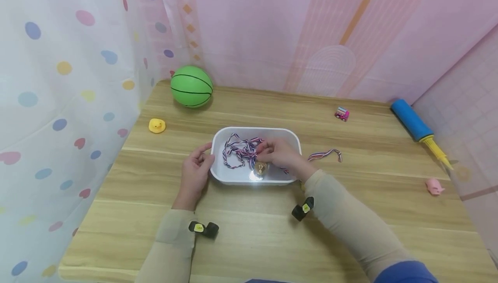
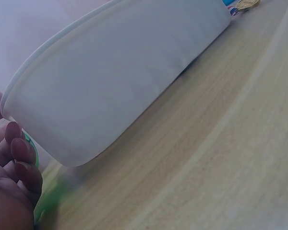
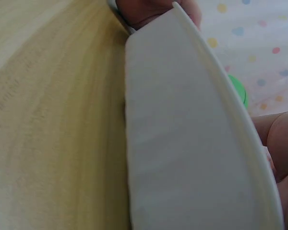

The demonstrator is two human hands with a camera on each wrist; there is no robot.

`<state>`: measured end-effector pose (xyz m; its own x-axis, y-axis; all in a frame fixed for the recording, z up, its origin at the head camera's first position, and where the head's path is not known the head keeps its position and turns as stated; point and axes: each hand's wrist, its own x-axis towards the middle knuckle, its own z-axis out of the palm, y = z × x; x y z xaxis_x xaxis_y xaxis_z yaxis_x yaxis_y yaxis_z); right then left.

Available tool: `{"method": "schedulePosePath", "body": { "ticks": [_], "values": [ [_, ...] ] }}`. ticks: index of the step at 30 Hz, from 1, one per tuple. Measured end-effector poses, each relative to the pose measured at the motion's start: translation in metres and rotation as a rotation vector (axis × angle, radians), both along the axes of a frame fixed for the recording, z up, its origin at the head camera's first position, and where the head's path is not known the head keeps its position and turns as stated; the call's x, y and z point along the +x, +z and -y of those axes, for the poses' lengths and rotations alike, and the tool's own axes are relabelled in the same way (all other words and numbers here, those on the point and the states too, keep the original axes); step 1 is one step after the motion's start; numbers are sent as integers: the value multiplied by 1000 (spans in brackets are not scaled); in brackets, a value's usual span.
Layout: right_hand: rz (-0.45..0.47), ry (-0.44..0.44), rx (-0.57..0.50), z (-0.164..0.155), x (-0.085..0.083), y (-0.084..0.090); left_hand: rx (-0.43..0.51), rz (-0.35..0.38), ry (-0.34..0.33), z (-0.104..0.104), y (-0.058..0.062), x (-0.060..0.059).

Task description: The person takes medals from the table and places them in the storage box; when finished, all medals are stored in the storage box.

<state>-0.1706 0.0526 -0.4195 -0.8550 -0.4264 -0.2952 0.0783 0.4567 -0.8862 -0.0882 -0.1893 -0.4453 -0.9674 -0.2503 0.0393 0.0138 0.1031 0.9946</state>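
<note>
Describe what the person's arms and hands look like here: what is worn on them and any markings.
Both arms wear long, close-fitting beige sleeves that end at the wrists. The left hand and right hand are bare, with no gloves or rings visible. Strapped at each wrist is a small black device with a yellow round mark: the left wrist device and the right wrist device. A blue garment shows near the right elbow.

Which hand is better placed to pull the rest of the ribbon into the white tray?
Probably the right hand: it is inside the white tray, on the striped ribbon, whose tail lies outside on that side. The left hand is at the tray's left end.
</note>
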Motion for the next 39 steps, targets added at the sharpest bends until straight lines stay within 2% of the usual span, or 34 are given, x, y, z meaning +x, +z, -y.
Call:
{"method": "schedulePosePath", "body": {
  "ticks": [5,16,20,24,30,35,39],
  "values": [
    [21,20,1,2,3,-5,-6,7,0,-1,2,0],
    [-3,92,35,2,5,-14,-4,0,3,0,0,0],
    [-65,129,93,2,5,-14,-4,4,-2,0,-1,0],
    [-166,179,179,2,3,-14,0,1,-5,0,0,0],
    [-212,189,237,1,4,-10,6,9,-2,0,-1,-2],
    [-260,196,290,-2,2,-7,18,34,3,5,-16,-9],
    [-282,192,293,-7,0,0,20,15,7,7,-26,-12]
  ]
}}
